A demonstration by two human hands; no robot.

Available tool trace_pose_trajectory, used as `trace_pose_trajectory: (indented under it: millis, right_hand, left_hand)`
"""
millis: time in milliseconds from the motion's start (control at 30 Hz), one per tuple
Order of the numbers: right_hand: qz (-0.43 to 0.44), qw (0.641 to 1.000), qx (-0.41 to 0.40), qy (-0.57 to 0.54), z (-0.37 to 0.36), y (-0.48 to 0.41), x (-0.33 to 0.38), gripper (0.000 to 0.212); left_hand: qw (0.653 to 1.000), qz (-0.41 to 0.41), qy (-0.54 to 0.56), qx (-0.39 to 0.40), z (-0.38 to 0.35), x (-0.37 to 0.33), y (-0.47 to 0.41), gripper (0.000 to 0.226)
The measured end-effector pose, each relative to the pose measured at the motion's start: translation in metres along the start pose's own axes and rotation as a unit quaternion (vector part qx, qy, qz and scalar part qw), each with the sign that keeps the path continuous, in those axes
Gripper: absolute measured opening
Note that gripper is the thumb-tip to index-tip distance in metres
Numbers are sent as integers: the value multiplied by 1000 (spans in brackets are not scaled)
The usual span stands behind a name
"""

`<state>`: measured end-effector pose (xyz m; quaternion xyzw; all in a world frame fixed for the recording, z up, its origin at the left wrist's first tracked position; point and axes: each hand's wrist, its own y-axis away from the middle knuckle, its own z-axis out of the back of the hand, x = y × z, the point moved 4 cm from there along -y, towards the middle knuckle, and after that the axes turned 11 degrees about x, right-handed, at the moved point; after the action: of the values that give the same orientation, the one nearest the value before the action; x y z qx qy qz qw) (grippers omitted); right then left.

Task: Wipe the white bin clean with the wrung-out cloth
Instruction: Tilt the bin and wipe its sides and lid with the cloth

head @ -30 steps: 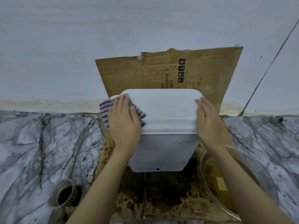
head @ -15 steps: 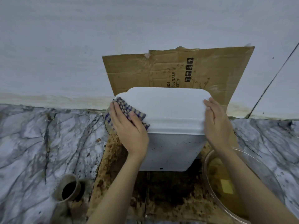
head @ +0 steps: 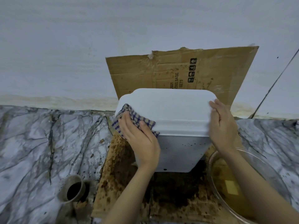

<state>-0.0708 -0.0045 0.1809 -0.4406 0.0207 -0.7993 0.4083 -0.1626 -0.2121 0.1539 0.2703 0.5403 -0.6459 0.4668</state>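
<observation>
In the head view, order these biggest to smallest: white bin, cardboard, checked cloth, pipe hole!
1. white bin and cardboard: about alike, the cardboard partly hidden behind it.
2. checked cloth, partly under the left hand.
3. pipe hole.

place: domestic wash corner | marble-veined floor [head: 40, 143] | stained white wall [head: 64, 46] | open drain pipe [head: 73, 189]
</observation>
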Motion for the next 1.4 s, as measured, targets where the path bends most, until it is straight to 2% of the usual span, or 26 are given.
trace_pose_trajectory:
  millis: [100, 400, 567, 700, 900, 1033, 1133, 1233, 1300, 1400]
  right_hand:
    - [0, 1000, -12, 0, -2, 1, -1, 44]
    - [1, 1000, -20, -1, -1, 2, -1, 44]
    - [7, 1000, -16, -2, -2, -1, 1, 44]
    - [13, 999, -29, -6, -3, 0, 3, 42]
    - [14, 999, -39, -1, -5, 1, 2, 40]
    - [19, 998, -52, -1, -4, 2, 2, 44]
    - [22, 998, -56, 5, -4, 3, 1, 46]
    - [22, 998, -54, 0, -5, 2, 2, 45]
    - [19, 998, -52, -2, -5, 2, 2, 44]
    - [20, 999, -48, -7, -5, 2, 2, 45]
  left_hand:
    - [998, -40, -40, 28, 0, 8, 3, 54]
    - [996, -61, -47, 36, -7, 9, 17, 55]
    - [999, -7, 37, 22, 1, 14, -12, 48]
    - [996, -21, 52, 71, 11, 23, -41, 49]
    - [970, 77, 157, 171, 25, 50, -90, 41]
    - [975, 113, 146, 127, 24, 45, -84, 40]
    - [992, 56, 73, 84, 24, 28, -64, 46]
    - [995, -26, -46, 80, 15, 4, -39, 50]
    - [980, -95, -144, 97, 4, -13, -23, 49]
    - [931, -202, -243, 180, -17, -34, -11, 48]
